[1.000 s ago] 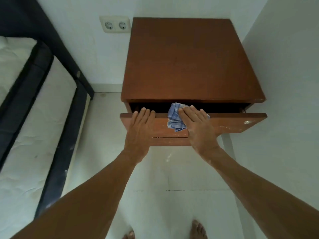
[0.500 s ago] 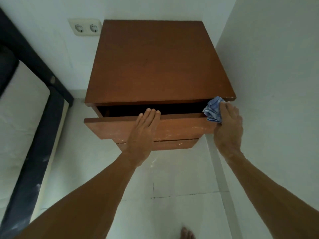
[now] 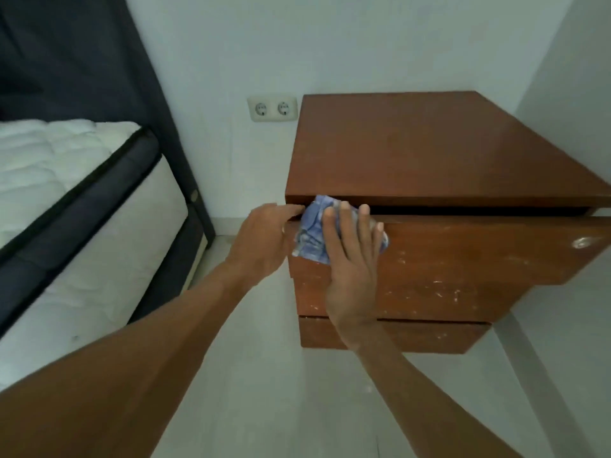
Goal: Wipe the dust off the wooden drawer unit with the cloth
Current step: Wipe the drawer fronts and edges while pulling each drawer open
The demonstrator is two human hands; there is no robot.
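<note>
The brown wooden drawer unit (image 3: 429, 150) stands in the room's corner, its top drawer (image 3: 479, 249) pulled out a little, with pale scuffs on the front. A crumpled blue-and-white cloth (image 3: 310, 233) lies against the left end of that drawer front. My right hand (image 3: 350, 259) presses flat on the cloth, fingers spread and pointing up. My left hand (image 3: 264, 239) grips the drawer's left corner, fingertips hooked at the gap under the top panel.
A bed with a white mattress (image 3: 66, 200) and dark frame (image 3: 185, 133) stands to the left. A double wall socket (image 3: 271, 109) sits left of the unit. White walls close in behind and to the right. The floor (image 3: 281, 391) is pale tile.
My right hand has carried the cloth from the drawer's right end to its left end. My left hand has shifted from the drawer's middle to its left corner. The view has swung left.
</note>
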